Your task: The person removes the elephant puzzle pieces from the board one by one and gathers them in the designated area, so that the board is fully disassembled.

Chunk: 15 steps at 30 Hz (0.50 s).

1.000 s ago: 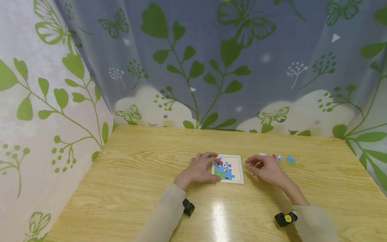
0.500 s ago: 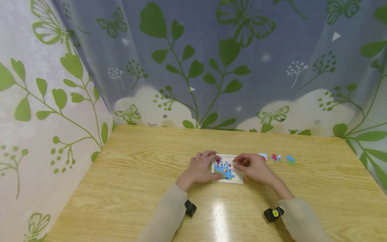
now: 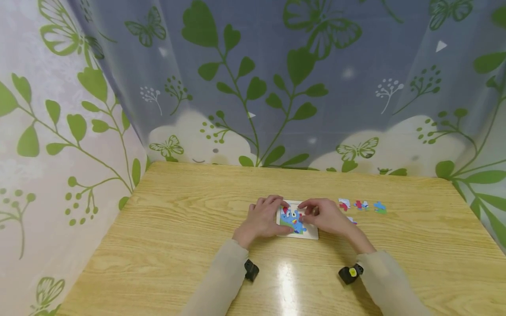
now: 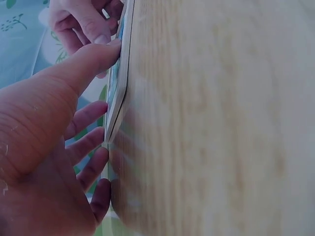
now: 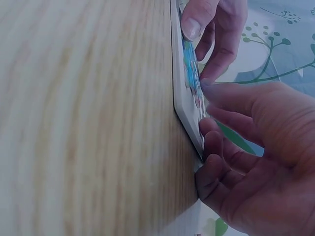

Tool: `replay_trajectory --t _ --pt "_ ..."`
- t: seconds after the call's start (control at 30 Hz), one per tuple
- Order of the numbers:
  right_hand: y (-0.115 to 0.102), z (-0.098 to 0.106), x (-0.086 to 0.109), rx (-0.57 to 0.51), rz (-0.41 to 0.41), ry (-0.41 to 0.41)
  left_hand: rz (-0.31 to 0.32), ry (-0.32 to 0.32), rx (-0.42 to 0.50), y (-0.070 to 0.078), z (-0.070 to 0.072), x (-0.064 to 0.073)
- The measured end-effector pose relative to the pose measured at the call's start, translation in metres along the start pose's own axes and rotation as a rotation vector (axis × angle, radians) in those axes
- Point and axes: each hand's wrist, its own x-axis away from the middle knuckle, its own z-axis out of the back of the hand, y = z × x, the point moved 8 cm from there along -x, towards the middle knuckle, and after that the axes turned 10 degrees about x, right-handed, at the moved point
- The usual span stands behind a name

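A square white puzzle tray (image 3: 311, 232) lies on the table, its left part filled with joined pieces showing a blue cartoon face (image 3: 292, 215) over green. My left hand (image 3: 261, 217) spreads over the tray's left side, thumb resting on the front part and fingers at the far part. From the right, my right hand (image 3: 326, 216) reaches over the tray. Its thumb and index finger pinch at a puzzle piece (image 3: 301, 216) with red on it, beside the face; the fingers mostly hide it. In the right wrist view, these fingertips meet the puzzle's surface (image 5: 190, 61).
Loose puzzle pieces lie right of the tray: a white-and-red one (image 3: 344, 203), a red one (image 3: 359, 205), a blue-and-green one (image 3: 380, 206) and another (image 3: 351, 220) partly behind my right wrist. The wooden table (image 3: 189, 210) meets a patterned curtain (image 3: 253, 131) at the back.
My right hand has moved left from beside the tray to over its right half, uncovering loose pieces on the right. My left hand has stayed at the tray's left side.
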Motion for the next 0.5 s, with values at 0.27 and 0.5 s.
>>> replay_trajectory --t 0.27,0.5 --pt "-0.0041 -0.0038 -0.003 0.033 0.011 -0.036 0.016 -0.01 -0.008 -0.0002 0.0003 -0.0014" --pt "-0.0047 -0.0053 -0.0033 0.07 0.007 -0.033 0.018 -0.012 -0.01 0.0008 0.0006 -0.0008"
